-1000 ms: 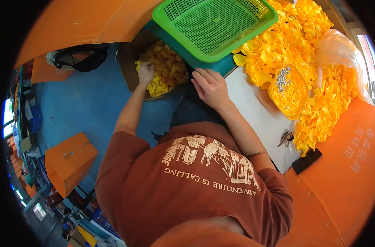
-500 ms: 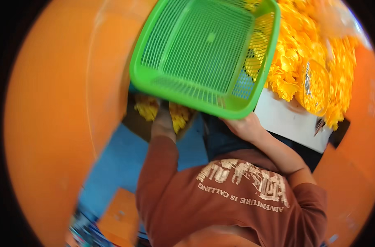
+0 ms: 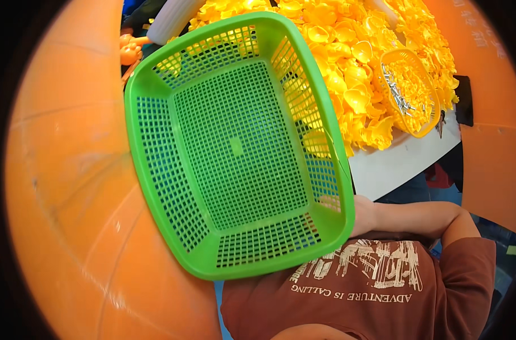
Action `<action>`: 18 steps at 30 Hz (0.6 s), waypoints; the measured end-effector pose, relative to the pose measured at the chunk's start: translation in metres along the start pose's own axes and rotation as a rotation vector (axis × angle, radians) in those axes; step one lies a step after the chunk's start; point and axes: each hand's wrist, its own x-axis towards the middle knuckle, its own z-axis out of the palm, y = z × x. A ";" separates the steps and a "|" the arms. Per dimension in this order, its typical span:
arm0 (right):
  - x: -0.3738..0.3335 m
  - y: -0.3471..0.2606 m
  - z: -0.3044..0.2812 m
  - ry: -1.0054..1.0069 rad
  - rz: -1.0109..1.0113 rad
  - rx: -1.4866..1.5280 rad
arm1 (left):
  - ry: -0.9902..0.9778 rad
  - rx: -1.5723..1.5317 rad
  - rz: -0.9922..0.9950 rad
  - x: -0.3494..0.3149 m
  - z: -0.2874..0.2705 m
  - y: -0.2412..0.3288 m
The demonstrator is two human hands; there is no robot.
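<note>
With the view read as a clock face, an orange panel (image 3: 65, 187), creased and seamed, fills the side from 7 to 10 o'clock. The green mesh basket (image 3: 236, 146) takes up the middle, reaching a little toward 9; its open top faces the camera and its long axis leans from 11 to 5. A heap of glossy yellow plastic shells (image 3: 357, 99) spreads from 12 to 2. The wearer's printed brown shirt (image 3: 377, 306) lies at 5, and an orange surface (image 3: 490, 164) stands at 3. Between shirt and heap, toward 3, shows a strip of white tabletop (image 3: 399, 153).

A small yellow basket (image 3: 431, 126) sits against the heap at 2, filled with little yellow pieces. The right hand (image 3: 363, 216) is at the green basket's 4 o'clock corner, its fingers passing behind the wall; whether they are clamped on it cannot be told. The left hand is out of sight, its fingers likewise unknown. A flat black slab (image 3: 465, 102) rests just beyond the small basket's 3 o'clock side. Smallest are slim silver pieces (image 3: 397, 93) along that basket's 9 o'clock side.
</note>
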 end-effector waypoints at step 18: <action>0.003 0.003 -0.010 -0.199 0.096 0.158 | -0.017 0.325 -0.181 -0.142 -0.012 0.014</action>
